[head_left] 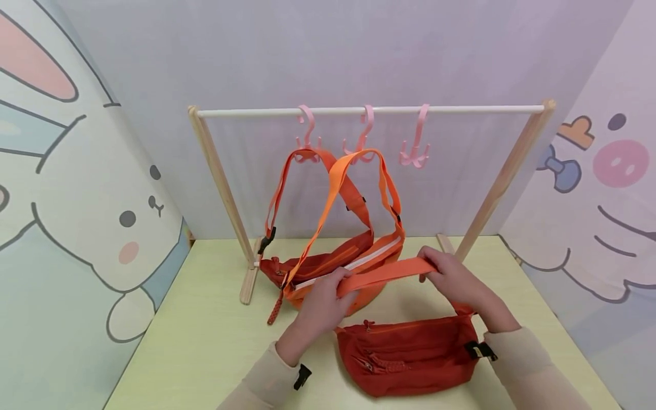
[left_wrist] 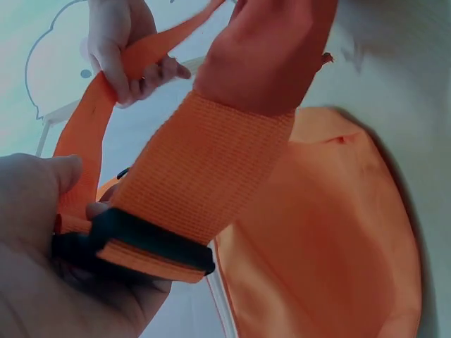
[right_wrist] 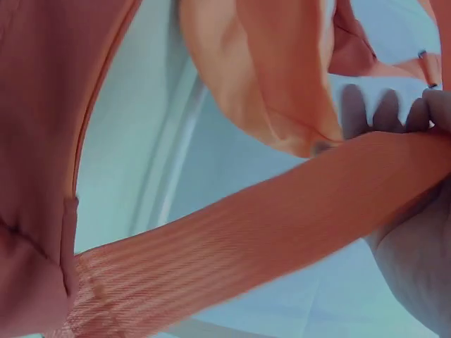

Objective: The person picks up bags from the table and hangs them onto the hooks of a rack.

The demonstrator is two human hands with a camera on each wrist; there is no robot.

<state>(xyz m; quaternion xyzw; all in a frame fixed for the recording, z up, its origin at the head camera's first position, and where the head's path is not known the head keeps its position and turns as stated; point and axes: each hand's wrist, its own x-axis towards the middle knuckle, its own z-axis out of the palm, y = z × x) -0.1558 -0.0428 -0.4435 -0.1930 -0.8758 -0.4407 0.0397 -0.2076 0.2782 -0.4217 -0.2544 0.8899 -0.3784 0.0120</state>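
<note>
A red waist bag (head_left: 410,356) with zips and a braided pull is at the front, below both hands; whether it touches the table cannot be told. My left hand (head_left: 320,302) grips the left part of its orange-red strap (head_left: 386,272), beside a black strap slider (left_wrist: 151,243) seen in the left wrist view. At the strap's right end my right hand (head_left: 456,279) holds the webbing with curled fingers, and the strap runs between the hands. Behind them an orange waist bag (head_left: 366,299) hangs in front of another red waist bag (head_left: 328,259).
A white rail (head_left: 241,113) on wooden posts spans the back. Three pink hooks hang from it; the right hook (head_left: 416,151) bears no bag. The two hanging bags' straps loop over the left hook (head_left: 308,136) and middle hook (head_left: 365,136). A pale table (head_left: 205,341) lies beneath.
</note>
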